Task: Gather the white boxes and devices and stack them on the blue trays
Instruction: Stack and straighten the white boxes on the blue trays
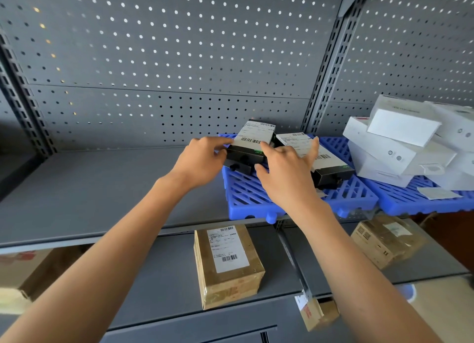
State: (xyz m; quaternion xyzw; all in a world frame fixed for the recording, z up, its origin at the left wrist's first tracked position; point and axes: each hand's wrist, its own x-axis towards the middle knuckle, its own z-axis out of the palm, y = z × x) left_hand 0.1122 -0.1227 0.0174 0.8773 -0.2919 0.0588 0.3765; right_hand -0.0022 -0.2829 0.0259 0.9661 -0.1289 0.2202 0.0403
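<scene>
We reach both arms to a grey metal shelf backed by pegboard. Our left hand pinches the near-left corner of the upper black device, which lies stacked on another atop a blue tray; our right hand rests with straight fingers against the same stack and over a second labelled device beside it. White boxes sit heaped on the neighbouring blue tray. A taped brown carton stands on the shelf below.
</scene>
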